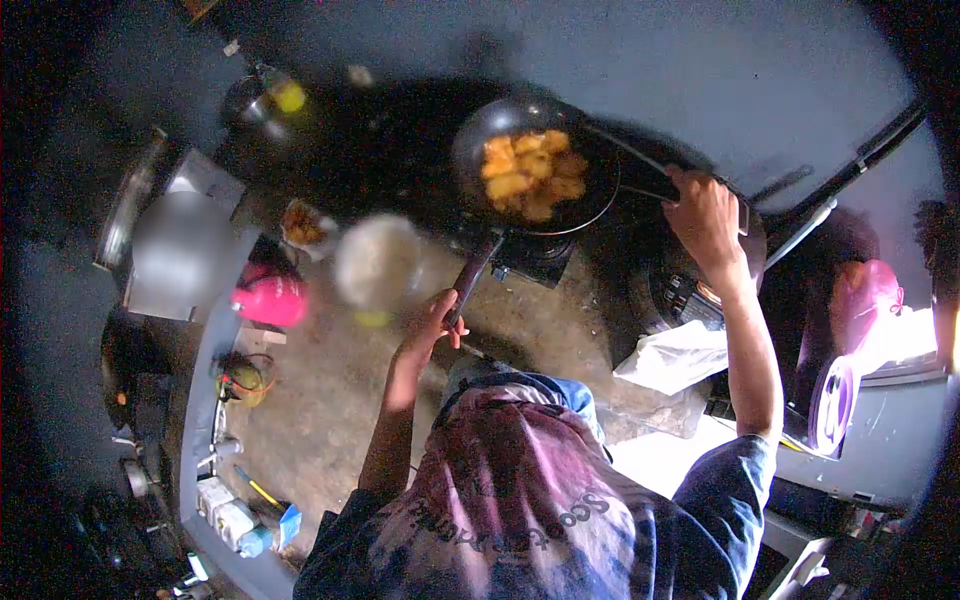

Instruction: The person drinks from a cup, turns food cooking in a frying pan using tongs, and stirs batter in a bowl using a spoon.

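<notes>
Dim room, brown floor (320,420). Pan (585,208) near wall, over dark box (535,265), golden chunks (535,170) inside. Left hand (437,322) fingers wrapped round handle (473,278). Right hand (706,210) curled tight on dark bar (635,153) at far side; can't tell if pan's or tool's. Pan likely stiff, heavyish, maybe hot, greasy: grip handle, avoid rim. Chunks probably light, soft, slippery.
</notes>
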{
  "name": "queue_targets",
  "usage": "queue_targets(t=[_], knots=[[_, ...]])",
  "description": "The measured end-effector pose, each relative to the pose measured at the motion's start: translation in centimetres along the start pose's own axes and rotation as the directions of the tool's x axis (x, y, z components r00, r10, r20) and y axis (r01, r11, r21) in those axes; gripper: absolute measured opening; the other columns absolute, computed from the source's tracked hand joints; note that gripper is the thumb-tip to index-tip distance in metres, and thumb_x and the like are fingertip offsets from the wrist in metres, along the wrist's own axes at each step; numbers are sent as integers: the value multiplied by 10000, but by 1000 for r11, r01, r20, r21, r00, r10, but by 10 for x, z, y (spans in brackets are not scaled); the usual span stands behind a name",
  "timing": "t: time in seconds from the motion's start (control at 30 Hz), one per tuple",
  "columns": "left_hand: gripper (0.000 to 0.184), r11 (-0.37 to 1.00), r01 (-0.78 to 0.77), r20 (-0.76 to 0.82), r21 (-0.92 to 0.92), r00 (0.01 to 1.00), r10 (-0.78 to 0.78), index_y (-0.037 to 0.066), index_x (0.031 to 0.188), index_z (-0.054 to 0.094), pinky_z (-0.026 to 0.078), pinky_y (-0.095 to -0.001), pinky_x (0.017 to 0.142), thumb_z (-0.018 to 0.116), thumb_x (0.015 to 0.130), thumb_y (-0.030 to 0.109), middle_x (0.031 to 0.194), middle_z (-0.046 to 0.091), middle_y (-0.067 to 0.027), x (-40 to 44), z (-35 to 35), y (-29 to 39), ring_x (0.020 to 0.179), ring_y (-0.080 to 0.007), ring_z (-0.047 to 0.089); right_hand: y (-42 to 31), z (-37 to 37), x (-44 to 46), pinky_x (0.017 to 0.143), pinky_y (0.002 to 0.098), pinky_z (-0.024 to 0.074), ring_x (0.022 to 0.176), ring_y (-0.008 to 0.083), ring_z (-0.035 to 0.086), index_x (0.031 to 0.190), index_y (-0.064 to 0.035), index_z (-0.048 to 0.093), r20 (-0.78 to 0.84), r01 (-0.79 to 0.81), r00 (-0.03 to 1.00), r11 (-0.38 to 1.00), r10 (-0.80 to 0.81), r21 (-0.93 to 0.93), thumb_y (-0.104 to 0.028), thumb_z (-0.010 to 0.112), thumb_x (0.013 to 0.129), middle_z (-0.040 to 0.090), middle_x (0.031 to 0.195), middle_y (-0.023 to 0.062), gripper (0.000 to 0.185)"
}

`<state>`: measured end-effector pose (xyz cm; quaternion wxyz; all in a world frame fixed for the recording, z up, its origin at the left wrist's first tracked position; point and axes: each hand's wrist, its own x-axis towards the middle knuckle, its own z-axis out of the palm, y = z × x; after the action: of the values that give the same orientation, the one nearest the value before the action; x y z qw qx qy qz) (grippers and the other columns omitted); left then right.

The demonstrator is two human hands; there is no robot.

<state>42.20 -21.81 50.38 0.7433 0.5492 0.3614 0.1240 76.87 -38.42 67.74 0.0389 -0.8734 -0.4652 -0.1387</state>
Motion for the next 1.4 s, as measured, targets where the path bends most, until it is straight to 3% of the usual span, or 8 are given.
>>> queue_targets(t=[0.1, 0.17, 0.27, 0.8, 0.87, 1.0, 1.07, 1.4], knots=[[479, 1000, 1, 18, -7, 1000, -1, 50, 689, 508, 517, -321, 628, 480, 858, 497, 550, 532, -60, 2, -4, -4, 399, -169, 502, -4, 7, -1, 671, 412, 498, 792, 332, 610, 1061, -105, 599, 70, 50, 996, 998, -52, 24, -181, 683, 678, 623, 869, 145, 400], [396, 999, 35, 53, -31, 998, -33, 89, 919, 490, 438, -267, 508, 481, 872, 482, 614, 578, -44, 0, -5, -1, 465, -146, 557, -4, 13, -1, 662, 418, 496, 781, 338, 612, 1033, -92, 604, 78, 48, 996, 998, -51, 38, -179, 688, 668, 627, 845, 143, 385], [389, 997, 69, 33, -45, 997, -67, 81, 944, 487, 457, -278, 496, 500, 871, 463, 614, 573, -52, 2, -6, -3, 475, -156, 561, 0, 20, 4, 657, 421, 496, 772, 339, 613, 1028, -93, 603, 30, 84, 996, 996, -85, 33, -175, 681, 672, 628, 835, 146, 373], [402, 999, 53, 68, -11, 996, -52, 74, 944, 470, 449, -274, 476, 486, 876, 470, 606, 573, -59, 2, -6, 0, 496, -156, 567, -22, 24, 10, 650, 419, 503, 775, 332, 612, 1147, -130, 548, -39, 24, 999, 998, -22, 56, -210, 641, 716, 616, 923, 152, 449], [439, 999, 38, -17, 27, 999, -38, 69, 725, 524, 445, -265, 512, 445, 882, 471, 510, 538, -55, 0, 1, 7, 405, -150, 507, -24, 20, 11, 647, 417, 504, 772, 329, 614, 1162, -132, 541, -34, 36, 999, 996, -33, 77, -230, 647, 722, 615, 926, 151, 463], [424, 999, 33, -3, 22, 999, -33, 69, 740, 524, 447, -268, 511, 454, 883, 462, 519, 543, -56, 0, -1, 6, 415, -151, 516, -22, 30, 16, 647, 413, 505, 767, 330, 615, 1173, -141, 535, -11, 50, 999, 995, -50, 81, -242, 655, 722, 615, 918, 152, 478], [397, 995, 79, 35, -53, 996, -77, 48, 993, 473, 452, -269, 464, 480, 891, 432, 618, 560, -68, 3, -7, -1, 519, -163, 571, -22, 28, 14, 647, 412, 508, 762, 333, 618, 1163, -151, 545, 28, 39, 999, 999, -40, 39, -244, 662, 719, 623, 897, 156, 468], [456, 998, 21, 70, 54, 997, -25, 80, 932, 502, 440, -290, 527, 473, 853, 528, 619, 568, -45, 8, -14, -12, 515, -154, 570, 7, -11, 13, 716, 416, 502, 831, 336, 617, 1104, -151, 601, 49, -22, 999, 1000, 22, -3, -143, 653, 682, 635, 926, 170, 425]])
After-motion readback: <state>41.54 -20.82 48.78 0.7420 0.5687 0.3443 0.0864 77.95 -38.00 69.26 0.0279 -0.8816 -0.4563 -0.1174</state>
